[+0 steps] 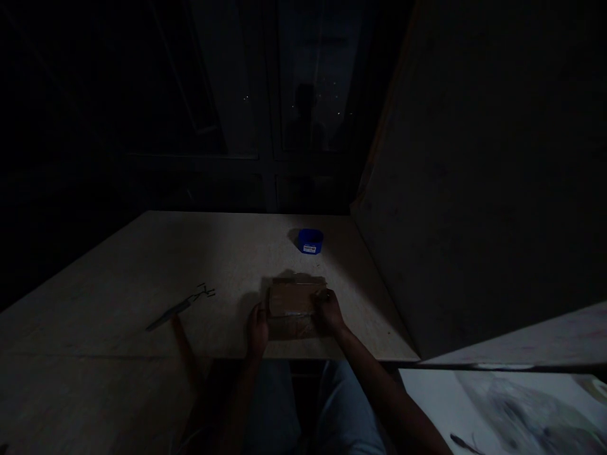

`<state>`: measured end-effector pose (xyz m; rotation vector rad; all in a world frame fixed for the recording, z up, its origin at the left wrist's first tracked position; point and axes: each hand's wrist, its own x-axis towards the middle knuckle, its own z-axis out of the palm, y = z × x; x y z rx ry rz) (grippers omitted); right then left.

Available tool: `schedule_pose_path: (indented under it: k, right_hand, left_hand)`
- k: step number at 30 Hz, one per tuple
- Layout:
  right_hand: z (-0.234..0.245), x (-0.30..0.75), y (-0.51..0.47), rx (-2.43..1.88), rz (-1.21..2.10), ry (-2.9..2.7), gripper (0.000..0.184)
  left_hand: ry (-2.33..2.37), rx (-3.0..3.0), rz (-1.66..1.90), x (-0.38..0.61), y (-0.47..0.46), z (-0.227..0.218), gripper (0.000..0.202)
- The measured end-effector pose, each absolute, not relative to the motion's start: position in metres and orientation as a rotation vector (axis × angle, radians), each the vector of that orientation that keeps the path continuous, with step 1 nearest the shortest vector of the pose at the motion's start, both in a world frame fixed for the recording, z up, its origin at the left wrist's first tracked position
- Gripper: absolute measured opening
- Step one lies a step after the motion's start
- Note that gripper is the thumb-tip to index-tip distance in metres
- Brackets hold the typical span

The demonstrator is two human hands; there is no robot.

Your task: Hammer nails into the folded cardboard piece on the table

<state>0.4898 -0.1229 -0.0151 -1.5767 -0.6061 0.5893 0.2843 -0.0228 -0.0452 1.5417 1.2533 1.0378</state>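
Note:
A brown cardboard box (294,300) with shiny tape on it sits near the front edge of the table. My left hand (257,325) grips its left side, fingers curled against the cardboard. Over the box's right end, my right hand (331,311) has its fingers bent in a pinch. A small thing seems to be at those fingertips, but the dark hides what it is. Beyond the box stands a blue plastic container (310,242) with a white label. To the left lies a hammer (183,341) with a wooden handle, beside several nails (205,291).
The pale table (227,253) reaches back to dark windows. A tall panel (474,208) rises along the right side. At lower right lies a white board (441,404) with grey smears and a dark, thin-handled object (462,442). Light is very dim.

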Motion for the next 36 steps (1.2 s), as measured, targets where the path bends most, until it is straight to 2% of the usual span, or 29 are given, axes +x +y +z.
schedule_pose_path:
  k: [4, 7, 11, 14, 19, 23, 36]
  right_hand:
    - [-0.012, 0.495, -0.131, -1.743, 0.496, -0.760, 0.034]
    - [-0.004, 0.497, -0.136, -1.831, 0.433, -0.912, 0.025]
    - [0.015, 0.496, -0.137, -1.921, 0.293, -1.053, 0.043]
    - [0.022, 0.495, -0.134, -1.937, 0.110, -1.427, 0.052]
    - [-0.007, 0.497, -0.128, -1.964, 0.004, -1.952, 0.062]
    - [-0.043, 0.500, -0.130, -1.997, -0.012, -1.964, 0.061]
    - [-0.056, 0.497, -0.133, -1.880, 0.037, -1.783, 0.059]
  left_hand:
    - [1.234, 1.792, 1.120, 0.283, -0.026, -0.031, 0.047]
    - [0.984, 2.241, 0.996, 0.292, -0.030, -0.019, 0.048]
    - [0.792, 2.589, 0.713, 0.306, -0.030, -0.018, 0.056]
    - [0.778, 2.685, 0.557, 0.310, -0.024, -0.025, 0.060]
    - [0.730, 2.763, 0.405, 0.306, -0.013, -0.035, 0.073]
    - [0.683, 2.794, 0.449, 0.303, -0.013, -0.041, 0.092]
    - [0.773, 2.535, 0.697, 0.303, -0.014, -0.055, 0.103]
